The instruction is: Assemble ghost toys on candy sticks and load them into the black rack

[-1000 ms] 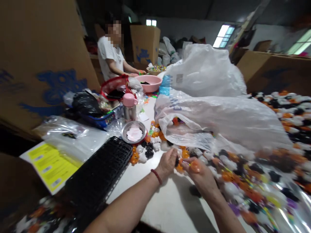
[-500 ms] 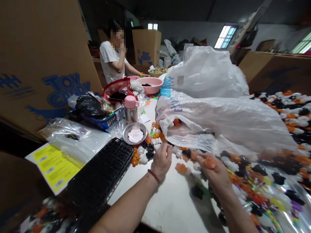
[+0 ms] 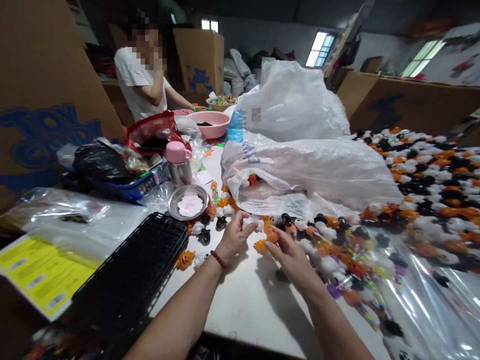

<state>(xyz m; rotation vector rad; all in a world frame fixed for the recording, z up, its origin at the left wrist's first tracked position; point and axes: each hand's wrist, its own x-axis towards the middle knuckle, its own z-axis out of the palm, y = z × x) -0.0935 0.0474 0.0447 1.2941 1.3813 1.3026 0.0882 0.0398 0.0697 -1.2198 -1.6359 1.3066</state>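
Note:
My left hand, with a red bead bracelet at the wrist, pinches a small white plastic figure above the white table. My right hand is closed on a small orange pumpkin figure, close beside the white one. Another orange figure shows just under the fingertips; whether it is held I cannot tell. Around both hands lie loose black, white and orange figures, among them a pumpkin at the left and a black piece behind it.
A black plastic crate and yellow printed sheets lie left. Behind are a metal dish with paper slips, a pink-lidded flask and a big white plastic bag. Figures heap up at right. A person sits across.
My right hand has come left from the loose figures towards my left hand, carrying an orange figure. A white figure now shows at my left fingertips. The view has swung right.

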